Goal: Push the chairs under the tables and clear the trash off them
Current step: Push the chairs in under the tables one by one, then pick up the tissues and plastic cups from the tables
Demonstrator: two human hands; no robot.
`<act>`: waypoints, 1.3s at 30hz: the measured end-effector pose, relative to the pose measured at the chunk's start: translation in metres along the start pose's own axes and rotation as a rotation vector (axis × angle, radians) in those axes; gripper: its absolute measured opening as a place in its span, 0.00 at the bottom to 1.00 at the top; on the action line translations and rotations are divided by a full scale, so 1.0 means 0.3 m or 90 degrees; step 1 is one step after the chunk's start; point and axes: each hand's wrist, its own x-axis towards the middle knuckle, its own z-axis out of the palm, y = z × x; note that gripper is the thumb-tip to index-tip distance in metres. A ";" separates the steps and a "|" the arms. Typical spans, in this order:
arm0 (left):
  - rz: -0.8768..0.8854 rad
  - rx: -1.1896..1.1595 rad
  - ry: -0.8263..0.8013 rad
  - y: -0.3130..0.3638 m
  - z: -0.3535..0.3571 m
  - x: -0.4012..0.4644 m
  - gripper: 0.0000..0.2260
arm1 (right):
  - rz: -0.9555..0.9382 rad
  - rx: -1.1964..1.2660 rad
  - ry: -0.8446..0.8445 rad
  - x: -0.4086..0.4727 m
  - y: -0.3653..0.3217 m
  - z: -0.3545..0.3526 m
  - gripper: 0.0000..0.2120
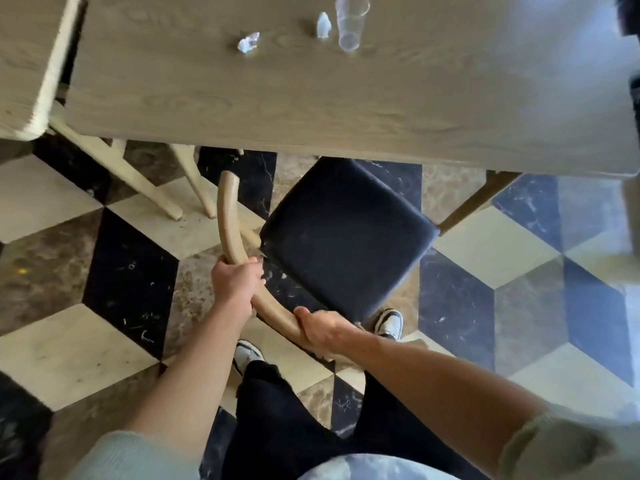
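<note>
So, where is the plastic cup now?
The plastic cup stands at the top of the head view, on the table, just right of a small paper scrap.

No readable text, labels or numbers anywhere — nothing legible on any surface.

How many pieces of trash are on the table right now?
3. A crumpled paper wad left of centre, a smaller white scrap to its right, and a clear plastic cup just beside that scrap. The table runs past the frame, so more may be hidden.
</note>
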 end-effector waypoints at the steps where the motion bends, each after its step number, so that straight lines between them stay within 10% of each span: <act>1: -0.008 -0.017 0.015 -0.018 0.048 -0.036 0.19 | -0.012 -0.041 -0.012 -0.009 0.051 -0.057 0.20; 15: -0.122 -0.243 0.047 -0.174 0.901 -0.586 0.32 | 0.061 -0.236 -0.029 -0.044 0.797 -0.856 0.23; 25: -0.143 -0.259 -0.133 -0.134 1.099 -0.656 0.28 | 0.054 -0.242 -0.047 -0.027 0.984 -1.069 0.27; 33: -0.188 -0.145 -0.272 -0.126 1.136 -0.684 0.33 | 0.070 -0.305 0.085 -0.017 1.065 -1.159 0.21; 39: -0.199 0.266 -0.428 0.027 0.998 -0.684 0.20 | 0.075 -0.270 0.194 -0.078 1.000 -1.206 0.12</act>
